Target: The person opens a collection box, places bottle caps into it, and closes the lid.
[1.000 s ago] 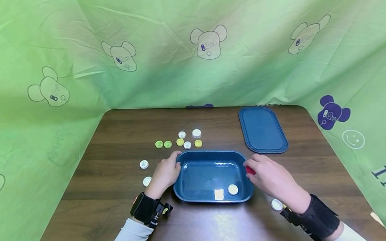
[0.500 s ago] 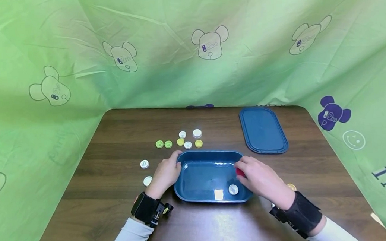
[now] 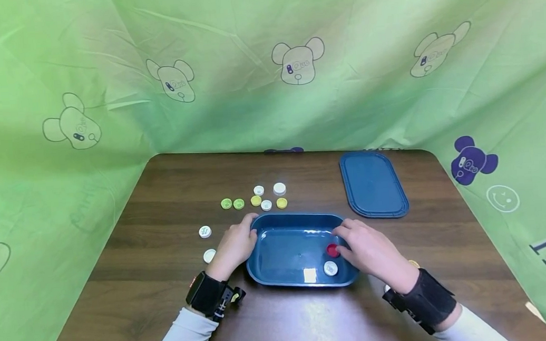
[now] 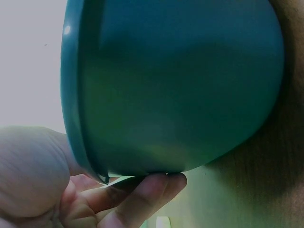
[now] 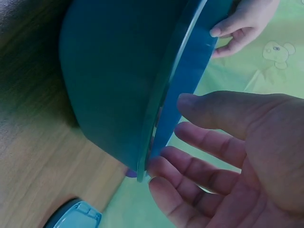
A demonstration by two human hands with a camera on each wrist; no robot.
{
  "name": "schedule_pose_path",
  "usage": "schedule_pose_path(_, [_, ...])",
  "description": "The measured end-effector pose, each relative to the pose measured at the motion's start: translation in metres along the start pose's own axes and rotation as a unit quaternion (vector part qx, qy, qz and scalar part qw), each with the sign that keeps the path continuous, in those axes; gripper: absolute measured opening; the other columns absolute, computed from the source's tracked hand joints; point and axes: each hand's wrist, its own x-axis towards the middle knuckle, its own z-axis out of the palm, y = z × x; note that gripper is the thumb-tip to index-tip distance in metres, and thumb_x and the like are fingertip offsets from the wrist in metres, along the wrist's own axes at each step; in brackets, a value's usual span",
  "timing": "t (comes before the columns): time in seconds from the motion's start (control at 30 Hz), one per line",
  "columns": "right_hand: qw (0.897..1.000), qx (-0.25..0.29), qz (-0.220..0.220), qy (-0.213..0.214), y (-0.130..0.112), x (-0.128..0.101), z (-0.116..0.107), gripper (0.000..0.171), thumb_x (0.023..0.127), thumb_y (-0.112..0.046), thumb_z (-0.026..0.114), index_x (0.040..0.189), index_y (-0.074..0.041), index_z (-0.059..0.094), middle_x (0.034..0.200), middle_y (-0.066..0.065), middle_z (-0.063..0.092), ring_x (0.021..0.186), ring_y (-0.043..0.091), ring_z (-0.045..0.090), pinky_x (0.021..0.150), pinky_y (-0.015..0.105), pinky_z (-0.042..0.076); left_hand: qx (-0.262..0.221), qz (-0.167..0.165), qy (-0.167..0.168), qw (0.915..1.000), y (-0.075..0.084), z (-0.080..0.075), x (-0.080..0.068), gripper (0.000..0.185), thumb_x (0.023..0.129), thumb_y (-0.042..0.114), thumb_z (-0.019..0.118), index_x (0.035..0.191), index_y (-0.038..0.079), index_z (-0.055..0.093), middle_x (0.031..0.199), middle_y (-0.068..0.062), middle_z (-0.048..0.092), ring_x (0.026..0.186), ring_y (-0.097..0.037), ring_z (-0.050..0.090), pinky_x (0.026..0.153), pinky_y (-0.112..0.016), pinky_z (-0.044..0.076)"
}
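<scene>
A blue rectangular plastic box (image 3: 283,254) stands on the table, its inside facing up. At its far left corner my left hand (image 3: 234,246) grips the rim; the left wrist view has the fingers against the outer wall (image 4: 180,104). A red bottle cap (image 3: 333,250) lies in the box's right part, beside a white bottle cap (image 3: 330,268). Over the right rim hangs my right hand (image 3: 371,251), fingers spread apart, thumb close to the red cap. In the right wrist view this hand (image 5: 228,156) holds nothing.
Behind the box lie several caps: green (image 3: 226,204), yellow (image 3: 281,203) and white (image 3: 279,189). White caps (image 3: 205,232) sit left of it. A blue lid (image 3: 374,184) rests at the back right. Partly behind the right forearm is a yellowish cap (image 3: 413,263).
My right hand has moved left over the box with the red cap and let go of it; the cap now lies inside. My left hand has stayed on the rim.
</scene>
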Motion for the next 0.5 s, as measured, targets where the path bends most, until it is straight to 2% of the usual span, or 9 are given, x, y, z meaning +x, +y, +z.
schedule_pose_path(0.27, [1.000, 0.005, 0.012, 0.024, 0.008, -0.009, -0.006, 0.034, 0.084, -0.018, 0.084, 0.112, -0.003, 0.073, 0.100, 0.008, 0.067, 0.087, 0.020, 0.062, 0.078, 0.039, 0.059, -0.001, -0.001, -0.002, 1.0000, 0.001, -0.001, 0.000, 0.040, 0.100, 0.010, 0.058, 0.140, 0.010, 0.053, 0.079, -0.012, 0.063, 0.058, -0.022, 0.053, 0.054, -0.035, 0.041])
schedule_pose_path(0.5, [0.998, 0.027, 0.060, 0.023, 0.022, -0.019, -0.015, 0.035, 0.088, -0.021, 0.079, 0.118, -0.004, 0.071, 0.108, 0.012, 0.069, 0.095, 0.026, 0.066, 0.081, 0.047, 0.058, -0.002, 0.001, 0.001, 1.0000, 0.001, -0.001, 0.000, 0.040, 0.100, 0.011, 0.058, 0.140, 0.010, 0.053, 0.084, -0.013, 0.066, 0.058, -0.023, 0.054, 0.054, -0.035, 0.041])
